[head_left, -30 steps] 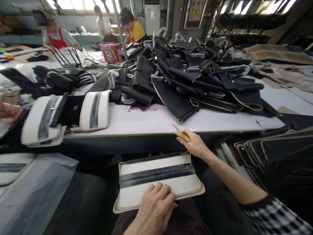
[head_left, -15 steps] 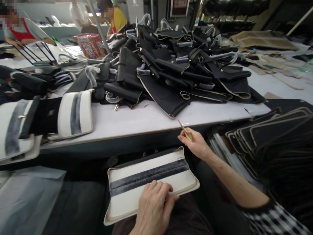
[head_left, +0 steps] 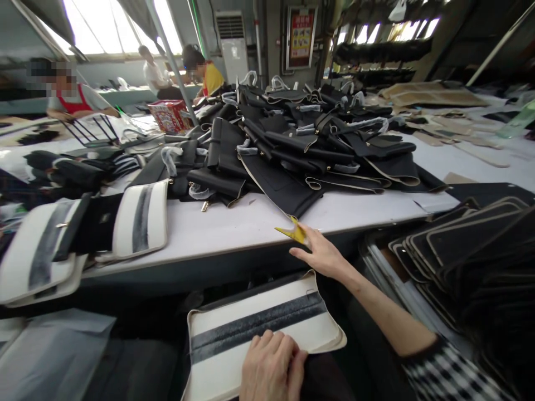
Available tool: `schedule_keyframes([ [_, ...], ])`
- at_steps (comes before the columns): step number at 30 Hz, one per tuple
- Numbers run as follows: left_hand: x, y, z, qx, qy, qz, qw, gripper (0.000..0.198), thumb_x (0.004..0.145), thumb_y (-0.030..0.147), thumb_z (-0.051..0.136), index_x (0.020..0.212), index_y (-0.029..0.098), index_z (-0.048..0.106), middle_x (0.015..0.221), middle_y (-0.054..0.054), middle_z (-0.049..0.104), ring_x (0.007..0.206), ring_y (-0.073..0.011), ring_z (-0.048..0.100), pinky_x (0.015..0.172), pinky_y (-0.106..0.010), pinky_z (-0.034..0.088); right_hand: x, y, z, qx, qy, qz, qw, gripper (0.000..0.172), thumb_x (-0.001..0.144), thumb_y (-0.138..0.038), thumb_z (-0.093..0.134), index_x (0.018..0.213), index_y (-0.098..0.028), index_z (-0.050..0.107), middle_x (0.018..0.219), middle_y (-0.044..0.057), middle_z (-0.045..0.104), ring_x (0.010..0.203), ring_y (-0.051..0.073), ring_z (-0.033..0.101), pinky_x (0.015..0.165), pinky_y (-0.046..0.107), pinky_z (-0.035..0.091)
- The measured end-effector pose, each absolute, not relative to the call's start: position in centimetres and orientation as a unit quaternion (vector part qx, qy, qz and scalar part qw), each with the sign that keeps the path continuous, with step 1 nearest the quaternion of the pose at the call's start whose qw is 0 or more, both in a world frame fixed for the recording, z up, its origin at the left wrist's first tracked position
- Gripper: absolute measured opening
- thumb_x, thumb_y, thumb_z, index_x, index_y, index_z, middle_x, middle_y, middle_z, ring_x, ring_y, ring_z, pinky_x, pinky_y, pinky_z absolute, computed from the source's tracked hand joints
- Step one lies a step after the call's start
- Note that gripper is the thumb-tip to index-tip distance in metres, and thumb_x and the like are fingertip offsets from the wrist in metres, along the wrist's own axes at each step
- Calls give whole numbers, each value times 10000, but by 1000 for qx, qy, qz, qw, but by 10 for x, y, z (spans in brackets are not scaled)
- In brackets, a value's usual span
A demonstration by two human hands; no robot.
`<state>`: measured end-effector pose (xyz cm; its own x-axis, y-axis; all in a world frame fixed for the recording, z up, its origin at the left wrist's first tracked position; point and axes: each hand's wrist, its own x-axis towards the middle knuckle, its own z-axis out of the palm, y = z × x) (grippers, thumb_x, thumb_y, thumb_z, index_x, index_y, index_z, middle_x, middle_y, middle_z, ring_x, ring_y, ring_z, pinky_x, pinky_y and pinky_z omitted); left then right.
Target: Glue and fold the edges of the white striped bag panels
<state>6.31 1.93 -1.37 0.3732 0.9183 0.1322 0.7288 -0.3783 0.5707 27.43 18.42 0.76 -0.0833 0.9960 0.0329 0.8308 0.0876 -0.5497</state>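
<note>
On my lap lies a white bag panel (head_left: pixel 288 301) with a dark grey stripe along it and a rolled pale rim. My left hand (head_left: pixel 271 365) rests on its lower part, fingers curled down and thumb at the near edge. My right hand (head_left: pixel 324 253) reaches out by the table's front edge. At its fingers is a yellow pointed tool (head_left: pixel 294 232) with a forked outline; its exact kind is unclear. The thumb stands apart from the tool. Just beyond it, a black bag piece (head_left: pixel 288 184) hangs near the edge of the heap.
A heap of black bags (head_left: pixel 267 150) covers the middle of the white table (head_left: pixel 225 228). Left stands a piece with white striped panels (head_left: pixel 140 220). Stacked dark panels (head_left: pixel 472 234) are at right, translucent sheeting (head_left: pixel 54 340) at lower left. People sit across the table.
My right hand has moved slightly left to the table edge, its thumb spreading and the yellow tool turning to point left. The view has tilted up. My left hand stays on the panel.
</note>
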Motion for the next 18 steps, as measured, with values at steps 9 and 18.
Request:
schedule_keyframes([
  [9, 64, 21, -2, 787, 530, 237, 208, 194, 918, 263, 570, 730, 227, 539, 688, 21, 565, 691, -176, 519, 665, -337, 305, 232, 243, -24, -586, -730, 219, 275, 302, 814, -316, 677, 1114, -284, 670, 1316, 71, 576, 1273, 292, 427, 1103, 471, 289],
  [18, 66, 19, -1, 837, 474, 220, 162, 195, 957, 239, 515, 770, 225, 566, 764, 6, 584, 729, -181, 513, 686, -342, 316, 296, 61, -97, -737, -324, 342, 485, 629, 879, -704, 380, 869, -135, 648, 793, 102, 694, 723, 220, 670, 626, 354, 546],
])
